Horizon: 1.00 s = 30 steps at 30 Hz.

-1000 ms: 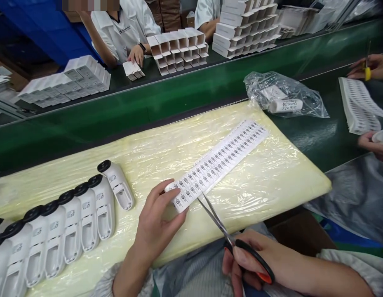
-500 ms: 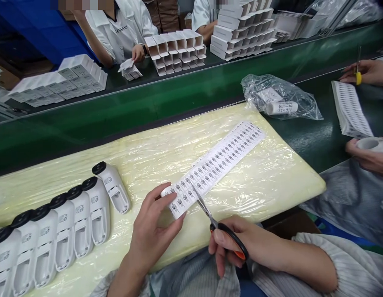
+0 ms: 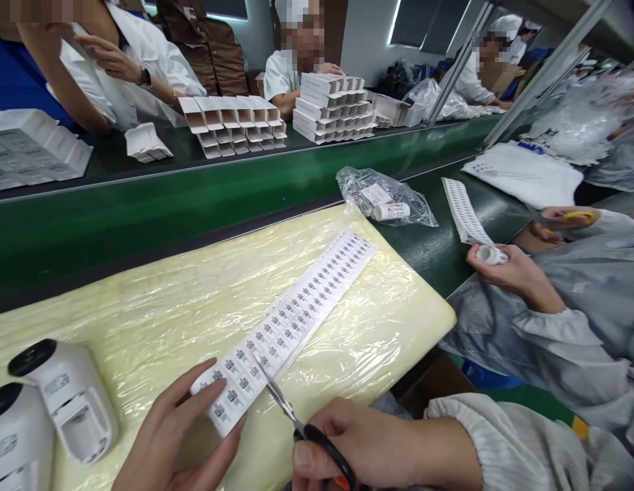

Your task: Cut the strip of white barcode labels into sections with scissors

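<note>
Two hands worked one label strip (image 3: 291, 317) lying across the wrapped foam pad (image 3: 168, 300) toward its near edge. Left hand (image 3: 178, 440) pinched the near end; right hand (image 3: 347, 447) gripped scissors (image 3: 291, 412), blades biting in. Thin, floppy paper likely needs holding beside the cut.

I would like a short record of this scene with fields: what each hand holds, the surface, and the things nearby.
left hand: holds the near end of the label strip
right hand: holds scissors, blades at the strip
surface: yellow pad wrapped in clear film
nearby left: white devices with black caps
nearby right: plastic bag; a co-worker's hand with a small roll
</note>
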{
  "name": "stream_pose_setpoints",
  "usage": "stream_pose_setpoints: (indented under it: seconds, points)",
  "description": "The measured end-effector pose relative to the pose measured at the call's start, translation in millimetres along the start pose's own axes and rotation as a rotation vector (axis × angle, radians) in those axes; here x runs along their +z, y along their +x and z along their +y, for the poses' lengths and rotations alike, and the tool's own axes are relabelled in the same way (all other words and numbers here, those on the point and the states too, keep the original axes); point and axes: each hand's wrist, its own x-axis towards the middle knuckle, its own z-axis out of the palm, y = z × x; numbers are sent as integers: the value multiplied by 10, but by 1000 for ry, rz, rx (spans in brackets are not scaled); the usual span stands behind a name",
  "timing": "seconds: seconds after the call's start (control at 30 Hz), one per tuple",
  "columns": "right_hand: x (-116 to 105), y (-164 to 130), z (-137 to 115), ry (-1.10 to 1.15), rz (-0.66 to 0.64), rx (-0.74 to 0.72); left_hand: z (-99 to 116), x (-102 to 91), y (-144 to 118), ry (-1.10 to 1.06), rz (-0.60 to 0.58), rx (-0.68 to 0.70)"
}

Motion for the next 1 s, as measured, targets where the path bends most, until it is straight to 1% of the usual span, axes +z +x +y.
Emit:
stream_pose_setpoints:
  seconds: [0.1, 0.17, 0.3, 0.6, 1.0]
  points:
    - [56, -61, -25, 19, -42, -23, 104, -25, 24, 39, -10, -52]
    - [90, -97, -24, 32, -56, -46, 204, -30, 50, 13, 33, -57]
    - [111, -122, -12, 33, -71, -49, 315, -17, 86, -5, 15, -95]
    - [84, -115, -70, -4, -55, -75, 320, -31, 92, -18, 0, -82]
    - [57, -99, -42, 1, -50, -71, 331, -28, 101, -28, -7, -81]
